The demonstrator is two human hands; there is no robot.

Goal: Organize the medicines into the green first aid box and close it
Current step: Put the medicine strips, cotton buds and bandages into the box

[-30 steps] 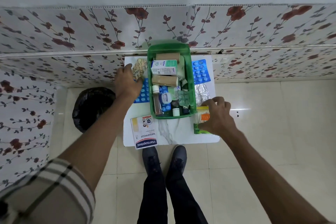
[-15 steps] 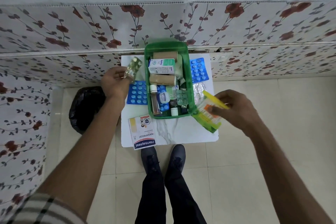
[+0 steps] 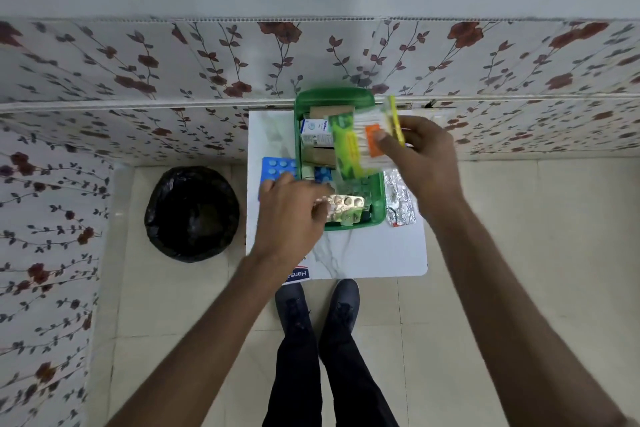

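Observation:
The green first aid box (image 3: 379,204) stands open on a small white table (image 3: 374,253), packed with cartons, rolls and strips. My left hand (image 3: 291,215) holds a gold pill strip (image 3: 344,207) over the box's near end. My right hand (image 3: 424,156) grips a green and yellow packet of cotton swabs (image 3: 360,144) above the box's far half. A blue blister pack (image 3: 277,168) lies left of the box and a silver foil strip (image 3: 400,199) lies to its right.
A Hansaplast plaster box (image 3: 298,274) lies at the table's near left edge, mostly under my left arm. A bin with a black bag (image 3: 192,213) stands on the floor to the left. The floral wall runs right behind the table. My shoes are at the table's near edge.
My left hand carried the gold pill strip from the table's left side over to the box's near end. My right hand lifted the swab packet from the right edge over the box.

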